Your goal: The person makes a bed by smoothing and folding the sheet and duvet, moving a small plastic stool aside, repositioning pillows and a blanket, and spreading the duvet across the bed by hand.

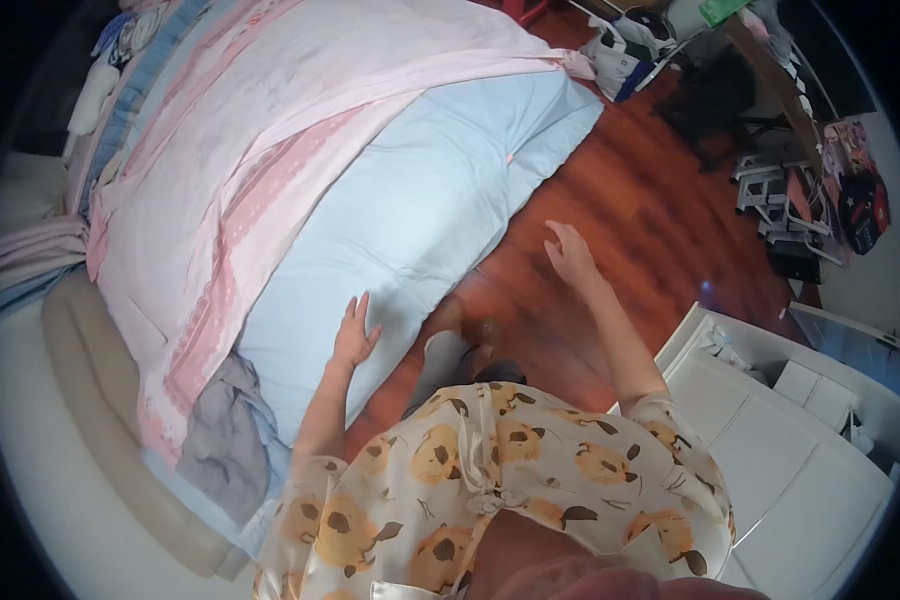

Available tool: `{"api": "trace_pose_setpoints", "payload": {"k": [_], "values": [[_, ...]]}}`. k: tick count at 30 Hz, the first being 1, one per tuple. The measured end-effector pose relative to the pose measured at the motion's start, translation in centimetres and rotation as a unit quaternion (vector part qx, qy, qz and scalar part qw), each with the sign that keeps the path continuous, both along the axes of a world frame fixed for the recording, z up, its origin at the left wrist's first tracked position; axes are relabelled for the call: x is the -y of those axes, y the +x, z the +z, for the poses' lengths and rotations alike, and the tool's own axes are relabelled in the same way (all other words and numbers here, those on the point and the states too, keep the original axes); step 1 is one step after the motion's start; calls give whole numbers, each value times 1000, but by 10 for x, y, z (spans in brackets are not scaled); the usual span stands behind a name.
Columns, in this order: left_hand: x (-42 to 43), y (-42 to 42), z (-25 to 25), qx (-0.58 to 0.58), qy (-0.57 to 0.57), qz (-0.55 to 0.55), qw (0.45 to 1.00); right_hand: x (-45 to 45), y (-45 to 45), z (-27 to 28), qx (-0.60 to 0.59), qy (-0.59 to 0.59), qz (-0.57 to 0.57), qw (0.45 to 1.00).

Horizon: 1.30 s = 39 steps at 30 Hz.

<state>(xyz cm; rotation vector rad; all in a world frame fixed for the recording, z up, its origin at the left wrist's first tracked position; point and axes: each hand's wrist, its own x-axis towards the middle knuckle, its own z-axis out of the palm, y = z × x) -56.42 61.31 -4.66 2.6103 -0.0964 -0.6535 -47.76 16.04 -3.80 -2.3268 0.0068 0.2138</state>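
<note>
- We see soft, diffuse light across the pale-blue bedsheet [395,190].
- Right of the bedsheet, we find darker wooden floor [660,200] with a bluish glint [707,287].
- Around the bedsheet, fisheye distortion meets black corners.

One left hand [354,335], one right hand [570,256]; on one bed [110,435]: one blue sheet [400,200], one pink quilt [175,230], one grey cloth [222,440].

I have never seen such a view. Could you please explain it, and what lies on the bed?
No machine: these are a person's two bare hands. The single picture comes from a camera worn on the head, looking forward and down, so the flowered top shows below. A pink cover lies across part of a light blue sheet, with a grey cloth at one end. The left hand appears over the sheet, the right hand over the wooden floor; both are open and hold nothing.
</note>
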Motion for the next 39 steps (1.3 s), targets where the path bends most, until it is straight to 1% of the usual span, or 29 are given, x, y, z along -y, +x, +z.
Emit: {"api": "trace_pose_setpoints", "payload": {"k": [1, 2, 5, 6, 8, 9, 10, 11, 12, 15, 17, 18, 20, 21, 23, 24, 26, 27, 29, 30, 31, 32, 33, 34, 35, 37, 38, 39], "values": [[17, 24, -3, 16, -3, -14, 1000, 13, 16, 7, 3, -21, 5, 1000], [33, 46, -6, 35, -6, -26, 999, 21, 33, 15, -12, -6, -13, 1000], [73, 109, -17, 53, -8, -15, 998, 56, 90, 11, -21, -31, -7, 999], [85, 128, -20, 43, -9, -4, 999, 67, 108, 11, -22, -36, -2, 999], [102, 158, -35, 37, -17, 15, 999, 91, 150, 12, -28, -79, 0, 996], [111, 181, -45, 38, -21, 29, 999, 105, 179, 3, -25, -87, 6, 996], [118, 202, -53, 31, -28, 35, 998, 120, 200, -11, 22, -125, 19, 992], [124, 216, -62, 22, -5, 42, 999, 136, 214, -27, 61, -161, 37, 984], [132, 227, -69, 12, 23, 46, 999, 149, 232, -34, 47, -163, 45, 984], [162, 276, -75, -32, 53, 63, 996, 166, 291, -50, 8, -160, 31, 987], [190, 309, -74, -22, 48, 65, 996, 173, 330, -52, -40, -176, 23, 983], [204, 323, -74, -6, 28, 63, 998, 176, 345, -57, -44, -176, 27, 983], [235, 347, -72, 8, 7, 67, 998, 183, 376, -66, 20, -178, 55, 982], [252, 359, -72, 10, -8, 73, 997, 183, 393, -64, 22, -177, 62, 982], [283, 378, -71, 13, -18, 93, 995, 184, 429, -59, -3, -216, 106, 971], [298, 385, -71, 5, -32, 100, 994, 188, 446, -68, 2, -210, 120, 970], [325, 397, -71, -6, -46, 123, 991, 197, 481, -92, 78, -250, 175, 949], [337, 400, -72, -7, -36, 140, 989, 198, 495, -98, 81, -239, 191, 949], [363, 401, -74, -14, -35, 179, 983, 194, 517, -106, 4, -269, 217, 938], [373, 397, -78, -10, -25, 201, 979, 194, 526, -113, 3, -253, 239, 937], [385, 389, -82, -20, -8, 217, 976, 196, 530, -119, -82, -242, 277, 926], [401, 385, -87, -17, -20, 259, 965, 198, 538, -121, -162, -236, 310, 907], [417, 383, -93, -12, -38, 300, 953, 203, 543, -118, -162, -231, 324, 903], [434, 382, -95, -23, -73, 346, 935, 213, 542, -111, -93, -164, 335, 923], [453, 380, -97, -27, -74, 363, 929, 223, 543, -103, -25, -97, 345, 933], [483, 392, -98, -48, -116, 406, 905, 235, 567, -77, -7, -82, 381, 921], [495, 399, -98, -2, -143, 400, 905, 234, 579, -61, 8, -63, 404, 913], [506, 409, -96, 6, -140, 422, 896, 232, 591, -48, 14, -59, 426, 903]]}}
